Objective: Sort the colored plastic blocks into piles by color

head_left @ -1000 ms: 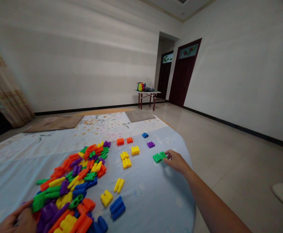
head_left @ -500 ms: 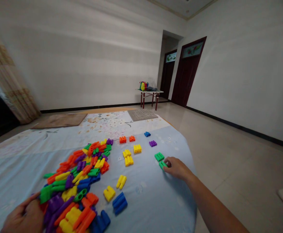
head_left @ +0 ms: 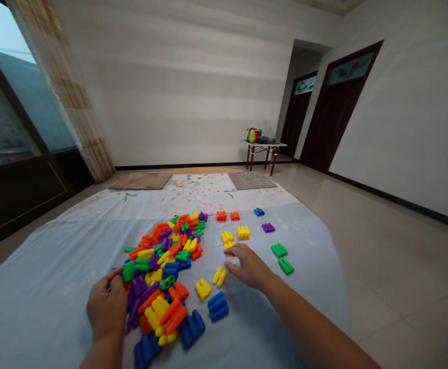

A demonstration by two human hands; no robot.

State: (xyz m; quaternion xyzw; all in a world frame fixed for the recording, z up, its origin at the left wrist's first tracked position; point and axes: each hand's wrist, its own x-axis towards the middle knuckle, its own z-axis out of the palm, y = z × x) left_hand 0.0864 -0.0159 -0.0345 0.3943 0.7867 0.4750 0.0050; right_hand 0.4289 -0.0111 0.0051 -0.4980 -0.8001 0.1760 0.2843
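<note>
My right hand (head_left: 250, 267) is out over the blue cloth (head_left: 254, 318). Its thumb and fingers are apart, with a gap between them. The fingertips are right by a yellow block (head_left: 229, 245), and I can't tell if they touch it. Another yellow block (head_left: 219, 276) lies just beside my thumb. A fat yellow block (head_left: 203, 289) and a blue block (head_left: 218, 306) are close by, nearer to me.

My left hand (head_left: 106, 305) is at the left side of the big pile of blocks (head_left: 169, 279). Its fingers are bent next to a green block (head_left: 129, 271). I can't tell if they are squeezing anything.

Past my right hand, to the right, two green blocks (head_left: 279, 250) lie close together. Farther off are a purple block (head_left: 269, 227), a small blue block (head_left: 259, 211) and two orange blocks (head_left: 221, 216) side by side.
</note>
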